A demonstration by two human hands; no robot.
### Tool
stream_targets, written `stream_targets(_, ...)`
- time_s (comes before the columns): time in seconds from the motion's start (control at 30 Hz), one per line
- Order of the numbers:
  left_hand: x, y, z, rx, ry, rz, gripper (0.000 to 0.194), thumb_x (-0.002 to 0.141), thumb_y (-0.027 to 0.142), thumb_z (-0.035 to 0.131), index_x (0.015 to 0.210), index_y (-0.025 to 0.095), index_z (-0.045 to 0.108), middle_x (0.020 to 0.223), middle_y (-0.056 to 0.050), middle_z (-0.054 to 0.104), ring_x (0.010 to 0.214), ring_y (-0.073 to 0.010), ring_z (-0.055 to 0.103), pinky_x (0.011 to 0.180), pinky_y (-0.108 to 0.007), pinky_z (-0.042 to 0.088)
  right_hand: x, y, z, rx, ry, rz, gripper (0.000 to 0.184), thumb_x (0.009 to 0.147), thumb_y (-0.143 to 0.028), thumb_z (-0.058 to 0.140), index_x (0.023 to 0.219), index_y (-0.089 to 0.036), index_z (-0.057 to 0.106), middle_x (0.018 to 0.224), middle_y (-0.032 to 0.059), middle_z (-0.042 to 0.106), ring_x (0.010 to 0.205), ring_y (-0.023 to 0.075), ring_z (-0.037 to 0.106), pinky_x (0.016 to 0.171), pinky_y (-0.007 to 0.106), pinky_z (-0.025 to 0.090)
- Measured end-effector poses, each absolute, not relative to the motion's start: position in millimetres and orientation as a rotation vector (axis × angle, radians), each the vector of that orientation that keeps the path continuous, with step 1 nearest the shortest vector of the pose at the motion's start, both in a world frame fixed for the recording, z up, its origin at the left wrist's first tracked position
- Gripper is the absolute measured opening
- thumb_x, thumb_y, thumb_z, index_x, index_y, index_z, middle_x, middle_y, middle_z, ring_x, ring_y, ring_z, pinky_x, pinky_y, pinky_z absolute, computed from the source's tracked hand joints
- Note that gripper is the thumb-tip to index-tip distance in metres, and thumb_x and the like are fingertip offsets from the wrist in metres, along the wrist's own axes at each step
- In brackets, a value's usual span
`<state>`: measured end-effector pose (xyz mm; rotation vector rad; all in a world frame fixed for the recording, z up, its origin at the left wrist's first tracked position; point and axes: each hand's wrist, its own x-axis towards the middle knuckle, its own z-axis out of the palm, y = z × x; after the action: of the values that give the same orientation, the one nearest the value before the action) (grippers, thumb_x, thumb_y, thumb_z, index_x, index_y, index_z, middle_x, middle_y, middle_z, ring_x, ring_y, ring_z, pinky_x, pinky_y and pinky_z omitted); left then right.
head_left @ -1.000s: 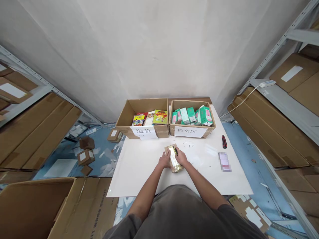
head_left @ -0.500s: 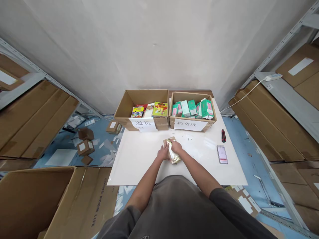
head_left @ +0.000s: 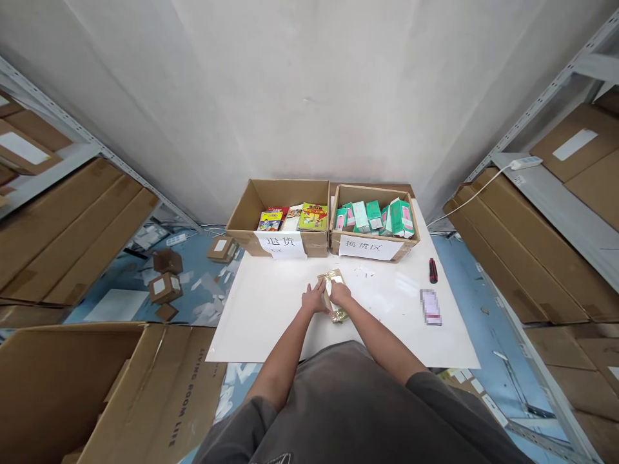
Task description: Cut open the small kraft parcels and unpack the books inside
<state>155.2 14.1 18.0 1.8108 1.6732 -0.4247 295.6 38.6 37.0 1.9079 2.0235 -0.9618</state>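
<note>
A small brown package [head_left: 327, 301] with shiny gold-toned wrapping lies on the white table in front of me. A white patch shows near its far end, and crinkled gold wrap sticks out at its near end. My left hand [head_left: 315, 298] grips its left side, with the fingers along the edge. On the right side of the package, my right hand [head_left: 340, 294] is closed, its fingers pinching at the wrapping. The hands cover part of the package, so exactly what the right fingertips hold is hidden.
Behind stand two labelled cardboard boxes: one with booklets [head_left: 313, 217], one with green cartons [head_left: 401, 218]. A red-and-black utility knife [head_left: 433, 270] and a blurred phone-like object [head_left: 430, 307] lie right on the table [head_left: 261, 309]. A large carton [head_left: 159, 386] stands at lower left.
The gold sheen that covered the package's top has opened up; brown surface and a white patch now show. Both hands stay on the package, the right more tightly closed. The view has shifted slightly.
</note>
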Motion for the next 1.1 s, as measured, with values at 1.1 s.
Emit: stream_targets(1.1, 176.2, -20.9, 15.2, 1.742, 1.783, -0.346, 0.15, 0.051, 0.07, 0.08, 0.165, 0.032, -0.009, 0.174, -0.002, -0.01, 0.157, -0.0461, 0.009, 0.116, -0.056, 0.035, 405.7, -52.9, 3.2, 2.49, 1.713, -1.334, 0.097, 0.088, -0.058, 0.064, 0.163, -0.015, 0.021, 0.134, 0.0182, 0.067, 0.124, 0.0328, 0.064, 0.099, 0.038, 0.048)
